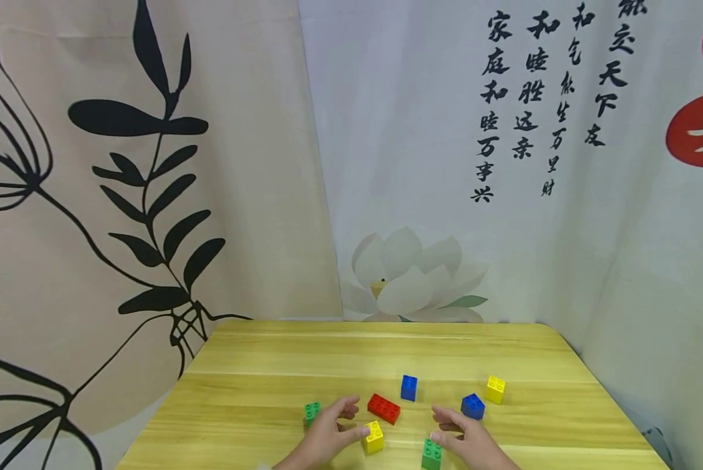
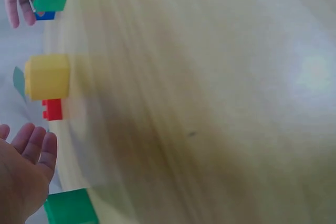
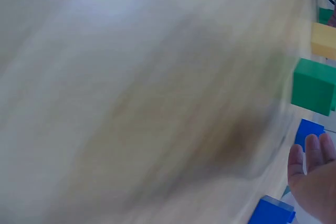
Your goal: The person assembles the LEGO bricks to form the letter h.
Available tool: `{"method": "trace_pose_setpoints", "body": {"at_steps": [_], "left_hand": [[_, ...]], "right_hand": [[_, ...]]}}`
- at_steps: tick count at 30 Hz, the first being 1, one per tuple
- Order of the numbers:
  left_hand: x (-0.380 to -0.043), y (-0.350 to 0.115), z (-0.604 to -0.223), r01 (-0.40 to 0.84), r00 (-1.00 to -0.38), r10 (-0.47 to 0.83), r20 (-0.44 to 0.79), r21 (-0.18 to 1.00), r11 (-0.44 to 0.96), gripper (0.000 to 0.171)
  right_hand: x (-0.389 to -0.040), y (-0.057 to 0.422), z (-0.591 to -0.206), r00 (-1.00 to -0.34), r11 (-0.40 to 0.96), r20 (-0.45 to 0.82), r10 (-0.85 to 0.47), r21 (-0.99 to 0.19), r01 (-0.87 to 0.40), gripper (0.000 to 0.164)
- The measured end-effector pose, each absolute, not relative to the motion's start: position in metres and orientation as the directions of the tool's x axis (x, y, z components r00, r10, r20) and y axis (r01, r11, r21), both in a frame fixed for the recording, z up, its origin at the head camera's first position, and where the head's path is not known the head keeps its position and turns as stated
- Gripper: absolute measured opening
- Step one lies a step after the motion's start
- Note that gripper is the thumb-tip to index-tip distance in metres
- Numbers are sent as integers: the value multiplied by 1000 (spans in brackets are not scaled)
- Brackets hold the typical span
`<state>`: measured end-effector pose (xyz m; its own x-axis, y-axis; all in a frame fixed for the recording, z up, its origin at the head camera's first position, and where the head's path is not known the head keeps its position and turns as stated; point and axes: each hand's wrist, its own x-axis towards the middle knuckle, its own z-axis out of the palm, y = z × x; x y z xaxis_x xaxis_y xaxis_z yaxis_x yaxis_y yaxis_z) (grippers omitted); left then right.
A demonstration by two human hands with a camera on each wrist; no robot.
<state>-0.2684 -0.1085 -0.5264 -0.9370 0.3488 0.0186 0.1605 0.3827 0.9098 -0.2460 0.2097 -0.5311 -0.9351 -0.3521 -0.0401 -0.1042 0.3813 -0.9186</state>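
My left hand (image 1: 328, 436) hovers over the table with loosely bent fingers, holding nothing. To its left is a green toy brick (image 1: 312, 414); near its thumb tip stands a yellow brick (image 1: 374, 437). The left wrist view shows this hand (image 2: 26, 174) apart from the yellow brick (image 2: 50, 77). A red brick (image 1: 383, 408) lies just beyond the yellow one. My right hand (image 1: 471, 442) is also empty, its thumb by another green brick (image 1: 431, 454). In the right wrist view a gap separates the fingers (image 3: 314, 153) from that green brick (image 3: 313, 86).
Beyond the right hand sit a blue brick (image 1: 472, 407) and a second yellow brick (image 1: 495, 390). Another blue brick (image 1: 408, 388) stands near the middle, past the red one. The wooden table (image 1: 257, 365) ends at a printed curtain (image 1: 257, 163) behind it.
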Motion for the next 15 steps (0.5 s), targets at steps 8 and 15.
{"method": "trace_pose_setpoints", "body": {"at_steps": [8,15], "left_hand": [[-263,-108,-541,80,-942,333,-47,931,356,67],[-259,-104,-550,75,-953,302,-38,933,353,61]], "right_hand": [[-236,219,-543,-913,336,-73,-400,-939,-72,67],[-234,220,-548,-921,362,-132,-366,-932,-10,67]]}}
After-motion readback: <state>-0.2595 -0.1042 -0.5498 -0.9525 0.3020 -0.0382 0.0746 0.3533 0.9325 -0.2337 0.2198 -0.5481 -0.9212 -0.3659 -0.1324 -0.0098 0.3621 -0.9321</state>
